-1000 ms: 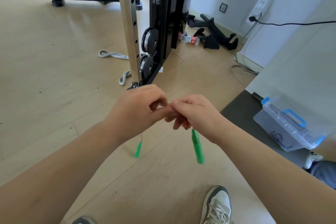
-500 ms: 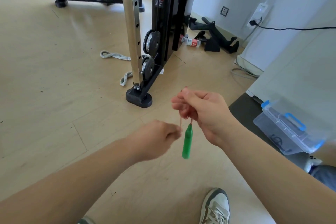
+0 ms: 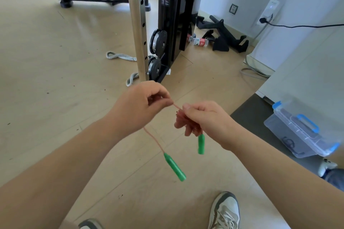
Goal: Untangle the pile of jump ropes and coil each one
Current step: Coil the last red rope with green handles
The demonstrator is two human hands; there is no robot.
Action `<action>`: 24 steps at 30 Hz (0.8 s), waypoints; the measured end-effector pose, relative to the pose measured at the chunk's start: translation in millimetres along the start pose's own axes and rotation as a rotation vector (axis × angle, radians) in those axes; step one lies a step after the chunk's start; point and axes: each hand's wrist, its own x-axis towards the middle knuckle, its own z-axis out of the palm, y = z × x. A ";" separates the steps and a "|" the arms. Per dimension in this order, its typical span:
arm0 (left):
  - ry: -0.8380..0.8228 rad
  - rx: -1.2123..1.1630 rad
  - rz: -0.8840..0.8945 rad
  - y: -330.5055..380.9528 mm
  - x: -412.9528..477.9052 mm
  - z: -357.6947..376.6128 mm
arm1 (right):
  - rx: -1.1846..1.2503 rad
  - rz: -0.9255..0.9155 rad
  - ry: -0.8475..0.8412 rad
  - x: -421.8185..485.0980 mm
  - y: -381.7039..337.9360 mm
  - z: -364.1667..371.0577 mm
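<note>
Fingers of my left hand point(image 3: 135, 109) pinch the thin pink green-handled jump rope point(image 3: 154, 140); at three o'clock, my right hand point(image 3: 208, 119) clutches its coil, mostly hidden.

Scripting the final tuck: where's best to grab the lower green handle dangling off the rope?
Likely mid-shaft, from the left: the lower green handle hangs free, tilted, rope end uppermost. The right hand holds the coiled rope, so the left hand would take it.
</note>
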 end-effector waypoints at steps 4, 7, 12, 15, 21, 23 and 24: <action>-0.115 0.028 -0.082 -16.0 -7.2 16.9 | 0.182 -0.024 -0.035 -3.0 -3.6 8.2; -0.251 -0.032 -0.212 -12.5 -16.3 38.9 | 0.411 -0.041 0.047 1.4 -3.2 10.8; -0.580 0.120 -0.156 5.6 -27.8 53.2 | 0.426 -0.045 0.284 9.5 -2.3 4.6; -0.544 0.126 -0.072 22.6 -30.3 54.0 | -0.163 -0.098 0.354 9.5 7.2 2.8; -0.232 -0.048 -0.051 28.7 -12.2 21.0 | -0.377 -0.161 0.214 7.1 12.7 0.5; -0.174 -0.083 -0.069 22.3 -7.9 12.5 | -0.370 -0.099 0.139 1.3 6.0 3.8; -0.150 -0.077 -0.079 18.2 -5.7 9.2 | -0.346 -0.061 0.103 -1.0 3.1 4.3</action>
